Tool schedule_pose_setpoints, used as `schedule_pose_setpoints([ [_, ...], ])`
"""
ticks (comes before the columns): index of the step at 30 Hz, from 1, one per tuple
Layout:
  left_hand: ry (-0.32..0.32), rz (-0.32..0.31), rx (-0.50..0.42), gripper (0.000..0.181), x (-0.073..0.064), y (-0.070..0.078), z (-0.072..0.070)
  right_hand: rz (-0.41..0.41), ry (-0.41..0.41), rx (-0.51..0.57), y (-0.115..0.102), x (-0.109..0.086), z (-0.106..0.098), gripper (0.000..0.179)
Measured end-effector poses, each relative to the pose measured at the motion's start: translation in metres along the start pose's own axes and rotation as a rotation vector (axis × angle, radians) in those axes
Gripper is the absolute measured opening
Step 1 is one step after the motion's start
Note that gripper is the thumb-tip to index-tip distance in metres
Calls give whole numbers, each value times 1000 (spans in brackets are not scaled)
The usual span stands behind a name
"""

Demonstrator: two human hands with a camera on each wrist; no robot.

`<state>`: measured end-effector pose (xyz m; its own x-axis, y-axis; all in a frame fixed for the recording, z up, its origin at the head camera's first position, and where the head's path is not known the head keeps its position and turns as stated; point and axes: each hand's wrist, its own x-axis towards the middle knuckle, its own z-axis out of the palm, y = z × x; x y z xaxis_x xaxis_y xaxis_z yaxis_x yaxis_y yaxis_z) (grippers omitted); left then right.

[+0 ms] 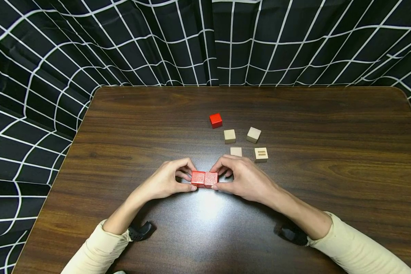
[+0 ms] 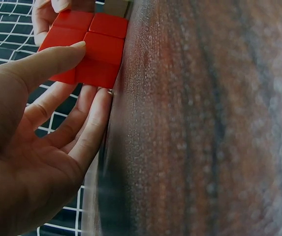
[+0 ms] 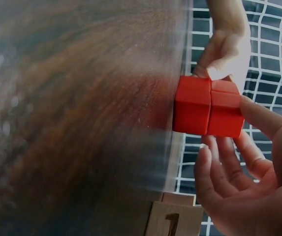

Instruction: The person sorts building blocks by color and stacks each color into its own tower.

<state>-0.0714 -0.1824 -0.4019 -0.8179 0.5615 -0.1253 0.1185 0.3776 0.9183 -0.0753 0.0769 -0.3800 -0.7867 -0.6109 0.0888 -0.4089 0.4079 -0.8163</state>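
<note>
Two red cubes stand side by side on top of lower red cubes, forming a small two-layer block on the table. My left hand (image 1: 167, 179) pinches the upper left red cube (image 1: 198, 177) between thumb and fingers. On the other side, my right hand (image 1: 248, 179) pinches the upper right red cube (image 1: 211, 178), its thumb at the near face. The lower layer shows in the left wrist view as a lower red cube (image 2: 103, 47) close to the tabletop, and in the right wrist view as another lower red cube (image 3: 192, 109).
Beyond the hands on the brown table (image 1: 140, 125) lie a loose red cube (image 1: 215, 120) and several wooden cubes. One wooden cube (image 1: 261, 154) carries an equals sign; the right hand partly covers another wooden cube (image 1: 236, 151). A black gridded curtain (image 1: 178, 42) hangs behind.
</note>
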Motion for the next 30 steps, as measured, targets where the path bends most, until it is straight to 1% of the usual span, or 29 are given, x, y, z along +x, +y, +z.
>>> schedule_pose_setpoints([
  [8, -2, -10, -1, 33, 0, 0, 0, -4, -5, 4, 1, 0, 1, 32],
  [19, 0, -14, 5, 33, -1, -1, 0, -2, -48, -21, 0, 0, 0, 34],
  [26, 2, -5, 11, 33, -1, -1, 0, -50, -38, -14, 1, 1, -1, 37],
  [30, 2, 4, 12, 34, -1, -2, 0, -56, -30, -1, 0, 2, -2, 36],
])
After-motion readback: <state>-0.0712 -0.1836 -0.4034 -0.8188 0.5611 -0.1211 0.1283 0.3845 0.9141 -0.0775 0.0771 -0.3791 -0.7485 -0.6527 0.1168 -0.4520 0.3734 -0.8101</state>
